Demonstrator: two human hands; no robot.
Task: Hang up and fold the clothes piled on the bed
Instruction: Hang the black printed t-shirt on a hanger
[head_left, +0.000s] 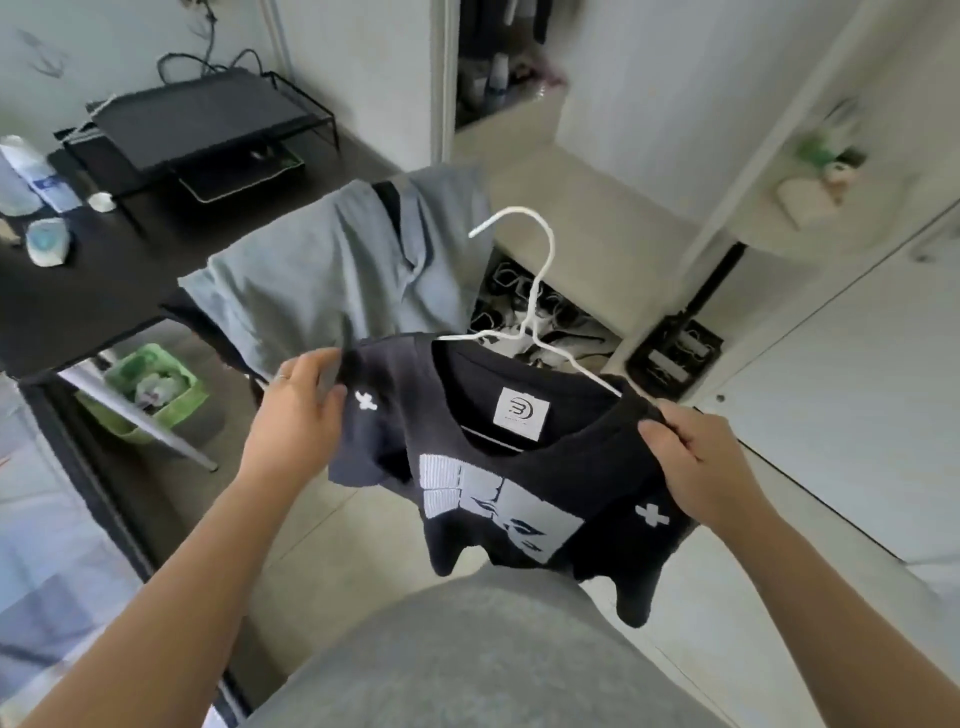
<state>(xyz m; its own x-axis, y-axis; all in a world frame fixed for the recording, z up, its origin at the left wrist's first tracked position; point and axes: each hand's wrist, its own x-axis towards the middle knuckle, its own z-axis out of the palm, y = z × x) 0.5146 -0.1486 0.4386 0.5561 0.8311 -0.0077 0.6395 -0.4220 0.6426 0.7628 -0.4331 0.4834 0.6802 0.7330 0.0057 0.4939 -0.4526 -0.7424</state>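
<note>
At the left, a dark bench carries bottles, and a grey shirt drapes over a chair by its right edge. The left hand pinches one shoulder of the black T-shirt in its fingers; the shirt hangs in the air over the floor, off the bench, with a white wire hanger through its neck. The right hand grasps the other shoulder.
</note>
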